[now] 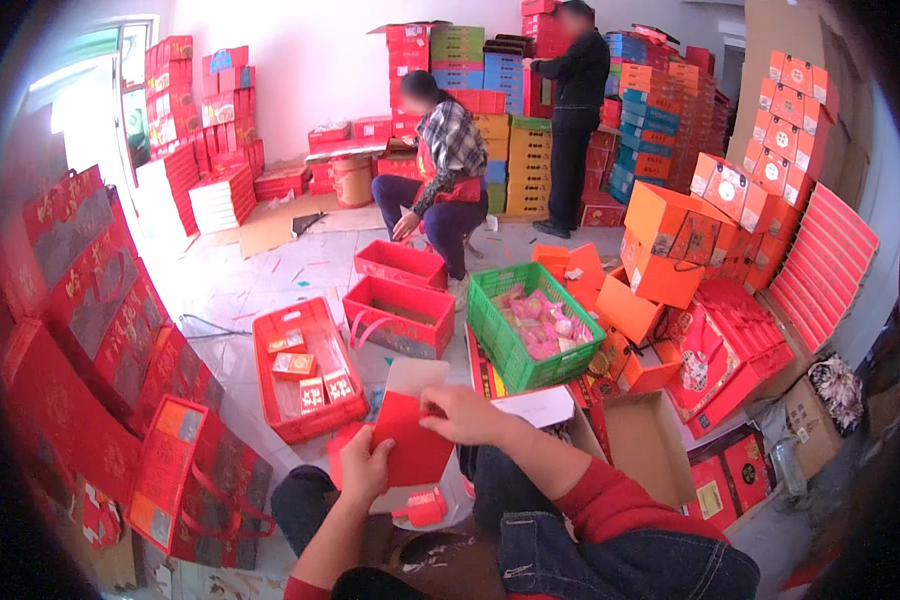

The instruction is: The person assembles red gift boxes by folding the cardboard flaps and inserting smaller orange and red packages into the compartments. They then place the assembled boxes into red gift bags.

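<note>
Over my lap I hold a red cardboard piece (406, 440) with a pale flap (417, 376) standing up at its top. My left hand (366, 468) grips its left side, thumb on the red face. At the upper right edge my right hand (462, 413) has its fingers curled against the card by the flap; the fingertips are partly hidden. Below the card a small red packet (422, 508) lies near my knees. Just beyond, a red plastic crate (345, 412) holds several small orange and white boxes (294, 366).
Ahead stand open red gift boxes (398, 312) and a green basket (515, 373) of pink packets. Orange boxes (660, 235) are piled right, red gift boxes (80, 290) left. One person (450, 150) crouches ahead; another (577, 110) stands by stacked cartons.
</note>
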`<state>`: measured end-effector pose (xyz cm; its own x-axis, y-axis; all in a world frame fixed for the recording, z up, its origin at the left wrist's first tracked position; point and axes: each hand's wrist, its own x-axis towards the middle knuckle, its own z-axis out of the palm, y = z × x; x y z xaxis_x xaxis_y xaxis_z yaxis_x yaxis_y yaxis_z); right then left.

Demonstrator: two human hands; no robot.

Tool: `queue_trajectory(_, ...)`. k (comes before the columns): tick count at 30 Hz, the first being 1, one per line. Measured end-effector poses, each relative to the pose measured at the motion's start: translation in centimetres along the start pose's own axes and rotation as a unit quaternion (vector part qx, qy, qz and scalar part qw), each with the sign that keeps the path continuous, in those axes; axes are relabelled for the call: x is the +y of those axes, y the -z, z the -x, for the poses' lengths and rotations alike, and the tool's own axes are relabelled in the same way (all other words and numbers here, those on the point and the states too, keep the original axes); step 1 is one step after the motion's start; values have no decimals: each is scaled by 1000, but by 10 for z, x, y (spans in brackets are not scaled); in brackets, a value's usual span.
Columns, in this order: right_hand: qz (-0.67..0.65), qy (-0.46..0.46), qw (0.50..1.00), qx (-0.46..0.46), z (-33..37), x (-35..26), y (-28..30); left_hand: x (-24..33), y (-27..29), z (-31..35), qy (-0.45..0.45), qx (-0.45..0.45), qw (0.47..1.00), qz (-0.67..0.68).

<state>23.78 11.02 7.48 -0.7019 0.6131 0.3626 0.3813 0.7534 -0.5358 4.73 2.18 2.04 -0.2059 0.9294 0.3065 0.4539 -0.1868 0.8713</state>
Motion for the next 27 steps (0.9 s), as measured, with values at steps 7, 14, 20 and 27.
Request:
queue_trajectory(7,-119,-97,988,-14,-72,49,-24,-28,-2,-59,-111,97,985,-86)
queue_trajectory(14,-207,-13,978,17,-166,72,-33,-60,8,-143,-121,55,965,-224)
queue_trajectory(20,-112,-6,992,-58,-203,110,-84,-149,-16,-157,47,-36,997,56)
queue_trajectory(27,-210,-144,948,192,-202,130,-89,-127,14,-185,119,98,952,263)
